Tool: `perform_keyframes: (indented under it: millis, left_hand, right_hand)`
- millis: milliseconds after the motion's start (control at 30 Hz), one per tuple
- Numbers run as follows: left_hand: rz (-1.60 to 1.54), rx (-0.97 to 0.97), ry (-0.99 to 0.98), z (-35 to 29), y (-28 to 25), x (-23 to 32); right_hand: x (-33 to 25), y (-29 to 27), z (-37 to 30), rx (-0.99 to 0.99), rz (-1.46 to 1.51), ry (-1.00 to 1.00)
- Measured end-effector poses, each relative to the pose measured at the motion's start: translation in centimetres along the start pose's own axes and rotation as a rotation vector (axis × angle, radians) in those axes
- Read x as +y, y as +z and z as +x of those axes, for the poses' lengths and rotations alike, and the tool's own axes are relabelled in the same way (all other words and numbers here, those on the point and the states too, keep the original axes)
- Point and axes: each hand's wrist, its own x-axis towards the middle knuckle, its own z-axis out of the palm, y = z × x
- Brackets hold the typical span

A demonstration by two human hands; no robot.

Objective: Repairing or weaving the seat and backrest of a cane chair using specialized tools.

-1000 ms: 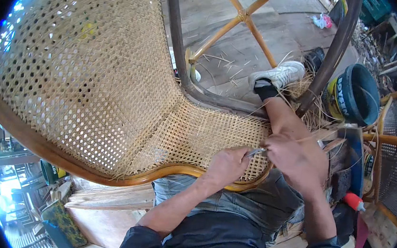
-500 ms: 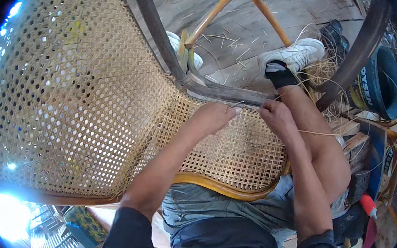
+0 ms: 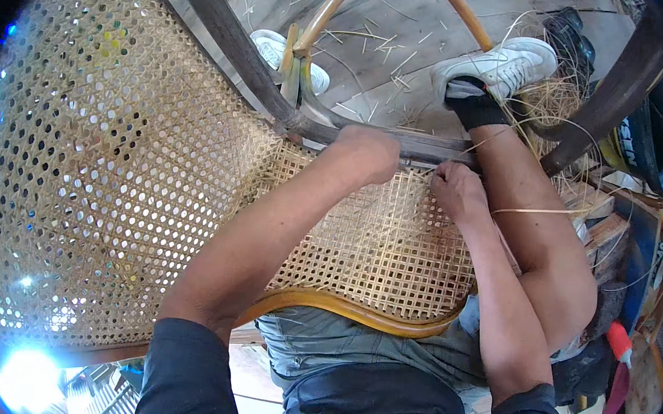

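Observation:
A woven cane seat panel (image 3: 375,251) lies across my lap, joined to a large cane back panel (image 3: 104,161) on the left. My left hand (image 3: 367,153) is curled into a fist against the dark curved frame rail (image 3: 425,150) at the seat's far edge. Its fingertips are turned away, so what they grip is hidden. Close by on the right, my right hand (image 3: 458,190) pinches at the same edge with bent fingers. A pale cane strand (image 3: 538,212) comes out beside the right wrist and trails right across my leg; its other end is covered by the hand.
A dark curved frame post (image 3: 608,114) rises on the right, near loose cane strips (image 3: 552,108) and a dark bucket (image 3: 662,135). Yellowish poles (image 3: 330,11) stand beyond the rail. Cane scraps (image 3: 400,78) litter the floor. A red-capped bottle (image 3: 619,340) is at the right.
My left hand has moved up onto the dark rail, its thumb and the strand at it no longer visible. The right hand stays at the seat edge. The view has shifted slightly.

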Motion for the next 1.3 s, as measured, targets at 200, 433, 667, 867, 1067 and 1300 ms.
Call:
perform_keyframes:
  millis: [200, 433, 667, 867, 1067, 1300]
  left_hand:
    - [0.074, -0.037, 0.007, 0.6, -1.3, 1.4]
    - [0.108, 0.041, 0.112, 1.6, -1.3, 1.9]
    - [-0.025, -0.379, -0.030, 2.2, -2.4, 0.4]
    - [-0.124, 0.212, -0.035, 0.5, 2.9, -2.1]
    - [-0.283, 0.563, -0.036, 0.1, 7.6, 0.8]
    - [-0.455, 0.563, -0.083, 0.8, 6.9, 2.0]
  right_hand:
    - [0.5, 0.6, 0.5, -0.004, -0.037, -0.050]
    - [0.9, 1.2, 0.6, 0.024, -0.027, -0.075]
    - [-0.9, 1.8, -0.6, 0.109, -0.067, -0.043]
    - [-1.0, 1.1, -0.1, 0.065, -0.087, -0.016]
    - [-1.8, 1.7, 1.2, 0.029, -0.186, -0.036]
    - [-2.7, 0.1, 1.0, 0.043, -0.437, -0.088]
